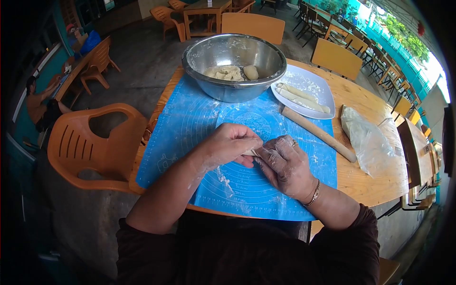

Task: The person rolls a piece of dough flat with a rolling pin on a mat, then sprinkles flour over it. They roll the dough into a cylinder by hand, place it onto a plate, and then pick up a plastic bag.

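Observation:
My left hand (232, 145) and my right hand (285, 164) meet above a blue silicone baking mat (190, 118) dusted with flour. Pinched between the fingers of both is a small piece of dough (249, 152), mostly hidden by them. Flour coats the right hand, which has a bracelet at its wrist. Beyond the hands stands a steel bowl (232, 92) with a lump of dough (223, 72) and a smooth dough ball (251, 72) inside. A white plate (316, 80) at its right bears rolled dough pieces (301, 98) and loose flour.
A wooden rolling pin (319, 134) lies slantwise across the mat's right edge. Right of it, a clear plastic bag (368, 140) rests on the wooden table (380, 183). An orange chair (97, 142) stands at the left. Farther left sits another person (40, 102).

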`<state>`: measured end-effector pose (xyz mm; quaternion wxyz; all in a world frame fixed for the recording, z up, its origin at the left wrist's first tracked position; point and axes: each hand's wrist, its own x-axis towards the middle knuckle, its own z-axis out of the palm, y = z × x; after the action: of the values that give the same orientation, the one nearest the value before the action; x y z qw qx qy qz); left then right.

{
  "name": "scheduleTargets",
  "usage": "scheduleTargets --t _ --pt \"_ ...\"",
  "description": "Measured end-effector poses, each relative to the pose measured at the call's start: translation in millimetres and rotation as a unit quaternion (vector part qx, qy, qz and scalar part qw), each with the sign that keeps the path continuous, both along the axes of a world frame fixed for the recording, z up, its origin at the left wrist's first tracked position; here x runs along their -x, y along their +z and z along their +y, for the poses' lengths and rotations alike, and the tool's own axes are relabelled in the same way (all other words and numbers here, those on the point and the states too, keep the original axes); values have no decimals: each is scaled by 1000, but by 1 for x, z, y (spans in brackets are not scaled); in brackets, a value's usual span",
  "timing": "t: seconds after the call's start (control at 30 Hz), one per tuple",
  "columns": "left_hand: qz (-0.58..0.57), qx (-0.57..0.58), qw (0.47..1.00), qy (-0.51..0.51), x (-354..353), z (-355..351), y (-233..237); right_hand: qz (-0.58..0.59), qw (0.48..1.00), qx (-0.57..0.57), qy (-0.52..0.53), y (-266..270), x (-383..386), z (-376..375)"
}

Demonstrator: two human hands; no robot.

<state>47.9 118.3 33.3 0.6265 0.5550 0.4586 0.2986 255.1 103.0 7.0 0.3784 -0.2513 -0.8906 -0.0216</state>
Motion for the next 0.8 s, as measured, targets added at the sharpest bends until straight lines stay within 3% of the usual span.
scheduleTargets --t 0.07,0.2,0.23,0.33,0.43,0.67,0.8 --pt "-21 33 999 7 1 0 0 15 1000 16 17 1 1 -2" --pt "6 -13 1000 -10 6 -1 3 91 988 90 86 3 -11 7" --pt "24 -23 999 -22 7 -3 6 90 988 91 87 5 -13 10" --pt "87 -83 991 -49 8 -3 4 26 963 266 -25 7 -22 20" --pt "131 -92 985 -58 3 -5 4 -10 950 311 13 1 -29 32" --pt "49 -125 987 -85 2 -6 -2 -32 955 289 62 3 -19 20" --pt "164 -335 925 -70 -8 -16 -5 -42 966 256 17 -1 -15 15"
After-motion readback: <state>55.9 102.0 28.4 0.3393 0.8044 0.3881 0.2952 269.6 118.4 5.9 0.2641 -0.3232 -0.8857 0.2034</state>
